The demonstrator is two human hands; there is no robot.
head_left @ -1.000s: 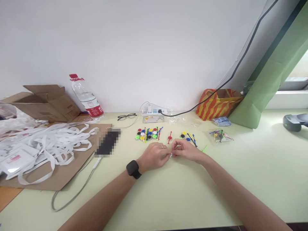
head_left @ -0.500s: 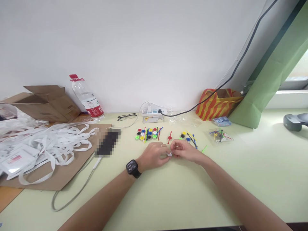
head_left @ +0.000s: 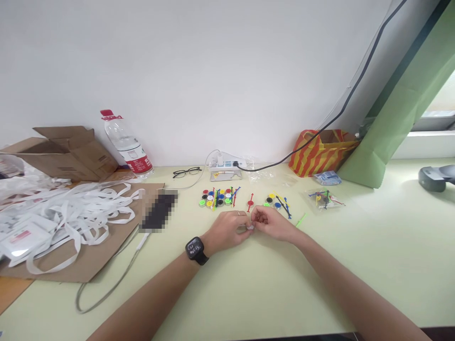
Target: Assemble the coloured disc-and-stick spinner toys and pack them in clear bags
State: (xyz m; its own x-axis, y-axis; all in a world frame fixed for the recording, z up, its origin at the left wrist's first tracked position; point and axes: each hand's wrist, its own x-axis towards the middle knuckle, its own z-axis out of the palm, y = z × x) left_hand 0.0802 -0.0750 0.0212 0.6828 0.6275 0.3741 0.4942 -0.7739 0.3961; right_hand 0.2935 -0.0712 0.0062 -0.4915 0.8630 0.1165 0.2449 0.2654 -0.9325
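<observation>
My left hand [head_left: 226,231], with a ring and a black watch on its wrist, pinches a small white round piece [head_left: 250,227] between thumb and fingers. From the other side, the closed fingertips of my right hand [head_left: 273,224] meet the same piece; fingers partly cover it. Just beyond my hands lies a red disc with a red arrow [head_left: 250,203] across it. Rows of coloured discs [head_left: 221,196] with arrows between them are left of that. Loose discs [head_left: 271,195] and blue, black and yellow arrows [head_left: 284,207] lie to the right. A green arrow [head_left: 301,220] is beside my right wrist.
A clear bag of coloured parts [head_left: 324,201] lies at right, near a striped bag [head_left: 313,154]. A power strip [head_left: 227,164] and glasses [head_left: 186,172] sit along the wall. White straps [head_left: 81,213] on cardboard, a bottle [head_left: 130,149] and a pixelated dark device [head_left: 159,211] occupy the left.
My right hand has shifted slightly left, closer to my left fingers, around the small white piece. The laid-out discs and arrows have not moved.
</observation>
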